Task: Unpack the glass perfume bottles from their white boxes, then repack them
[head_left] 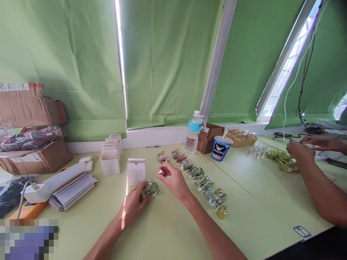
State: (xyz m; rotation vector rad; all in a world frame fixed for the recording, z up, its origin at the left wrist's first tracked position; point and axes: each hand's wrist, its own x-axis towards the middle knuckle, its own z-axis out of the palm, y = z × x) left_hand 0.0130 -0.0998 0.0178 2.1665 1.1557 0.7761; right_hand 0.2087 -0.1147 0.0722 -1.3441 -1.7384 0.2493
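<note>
My left hand (134, 200) grips a round, green-tinted glass perfume bottle (151, 190) that stands on the table. A small clear neck rises from its top. Up and to the right of it, my right hand (173, 180) pinches a small shiny silvery piece (159, 172) between thumb and fingers; its exact kind I cannot make out. Just behind the left hand stands a white box (136, 172) with a notched front. A slanting row of similar bottles (205, 184) lies right of my hands, with a gold cap (221, 212) at its near end.
Several white boxes (110, 162) stand at the back left, near folded papers (72, 191) and cartons (32, 159). A water bottle (192, 137) and a blue cup (221, 148) stand behind the row. At the right, another person's hands (302, 150) work above gold pieces (283, 160).
</note>
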